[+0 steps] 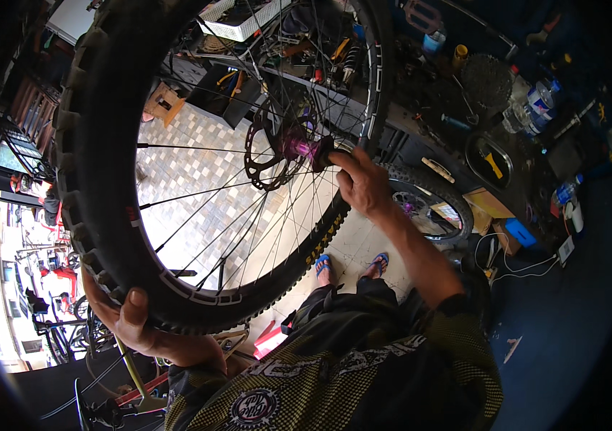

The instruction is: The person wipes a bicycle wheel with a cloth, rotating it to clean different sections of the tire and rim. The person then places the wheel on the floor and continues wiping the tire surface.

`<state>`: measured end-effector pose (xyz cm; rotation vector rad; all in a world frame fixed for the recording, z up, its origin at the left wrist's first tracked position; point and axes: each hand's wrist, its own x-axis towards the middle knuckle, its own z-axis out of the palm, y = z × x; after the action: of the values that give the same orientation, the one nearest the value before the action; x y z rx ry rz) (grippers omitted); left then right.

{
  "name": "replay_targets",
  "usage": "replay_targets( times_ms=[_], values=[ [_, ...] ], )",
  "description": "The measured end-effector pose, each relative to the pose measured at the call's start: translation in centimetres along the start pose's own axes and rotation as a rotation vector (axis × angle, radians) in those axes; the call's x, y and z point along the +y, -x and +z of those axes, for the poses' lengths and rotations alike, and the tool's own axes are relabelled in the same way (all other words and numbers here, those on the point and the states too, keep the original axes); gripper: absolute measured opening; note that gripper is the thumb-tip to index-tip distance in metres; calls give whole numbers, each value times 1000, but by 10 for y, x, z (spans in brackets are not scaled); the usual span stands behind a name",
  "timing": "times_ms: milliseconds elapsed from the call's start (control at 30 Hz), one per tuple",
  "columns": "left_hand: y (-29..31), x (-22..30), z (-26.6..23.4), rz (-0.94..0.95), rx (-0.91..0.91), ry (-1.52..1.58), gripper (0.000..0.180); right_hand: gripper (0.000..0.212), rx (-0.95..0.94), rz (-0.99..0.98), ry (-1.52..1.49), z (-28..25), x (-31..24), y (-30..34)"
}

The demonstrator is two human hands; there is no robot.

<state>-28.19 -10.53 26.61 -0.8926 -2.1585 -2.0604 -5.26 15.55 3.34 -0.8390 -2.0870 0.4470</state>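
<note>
A large bicycle wheel with a knobby black tyre [108, 179] is held up in front of me, tilted. My left hand [130, 320] grips the tyre at its lower left, the thumb on the near sidewall and the other fingers mostly hidden behind the tread. At the wheel's middle is a purple hub [295, 146] with a black brake disc [259, 172] beside it. My right hand [365, 185] is closed at the hub's black right end, index finger bent against it. Whether a small part sits between those fingertips is hidden.
Beyond the wheel runs a cluttered workbench with a white basket [245, 25], water bottles [539, 100] and a black tray [489, 159]. A second wheel [457, 205] stands below it at right. Bicycles [58, 330] are at left; a white cable [511, 269] lies right.
</note>
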Motion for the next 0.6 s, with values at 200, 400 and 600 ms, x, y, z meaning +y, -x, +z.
replay_targets(
  times_ms=[200,400,600],
  values=[
    [-1,8,2,75,-87,-26,102,27,40,-676,530,-55,22,-60],
    [-1,13,1,74,-148,-17,104,31,-110,-438,496,-76,8,-38],
    [2,5,-2,83,-135,-18,106,48,220,471,-617,-60,-7,27]
  ],
)
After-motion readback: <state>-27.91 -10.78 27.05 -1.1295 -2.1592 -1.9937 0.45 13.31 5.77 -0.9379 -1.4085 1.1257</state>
